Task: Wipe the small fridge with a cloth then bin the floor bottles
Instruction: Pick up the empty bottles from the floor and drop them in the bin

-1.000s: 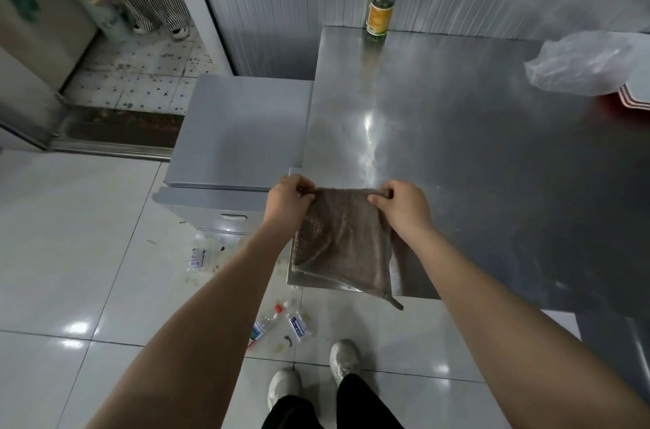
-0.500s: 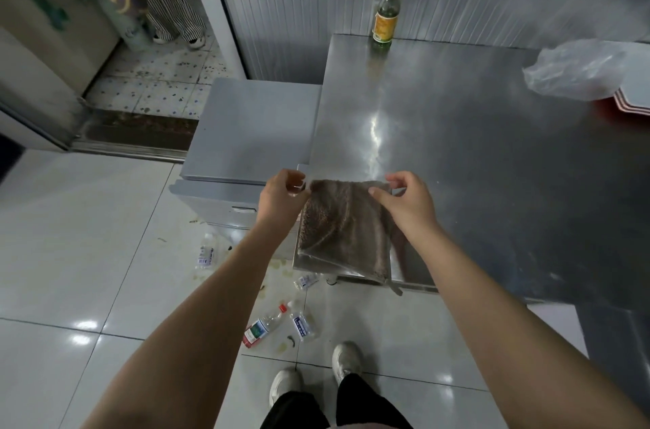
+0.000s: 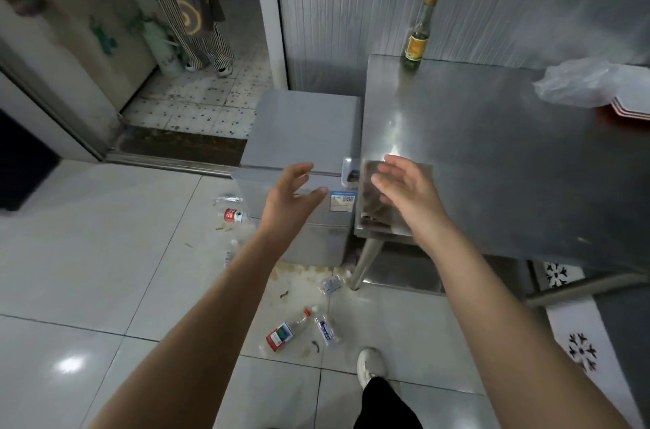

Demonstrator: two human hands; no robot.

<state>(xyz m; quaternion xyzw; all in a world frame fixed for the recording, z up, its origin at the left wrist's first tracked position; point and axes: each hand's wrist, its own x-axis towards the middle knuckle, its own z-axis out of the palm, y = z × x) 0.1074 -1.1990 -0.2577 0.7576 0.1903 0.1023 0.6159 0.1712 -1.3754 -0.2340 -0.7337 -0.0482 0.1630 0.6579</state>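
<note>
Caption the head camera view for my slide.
Left hand and right hand open by the brown cloth draped over the steel table corner, beside the small fridge; bottles litter the floor.

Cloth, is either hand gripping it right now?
No, the left hand and right hand are open, gripping nothing, while the cloth lies on the table corner.

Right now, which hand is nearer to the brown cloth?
Right. The right hand is over the cloth at the table corner; the left hand is farther left, before the small fridge.
</note>
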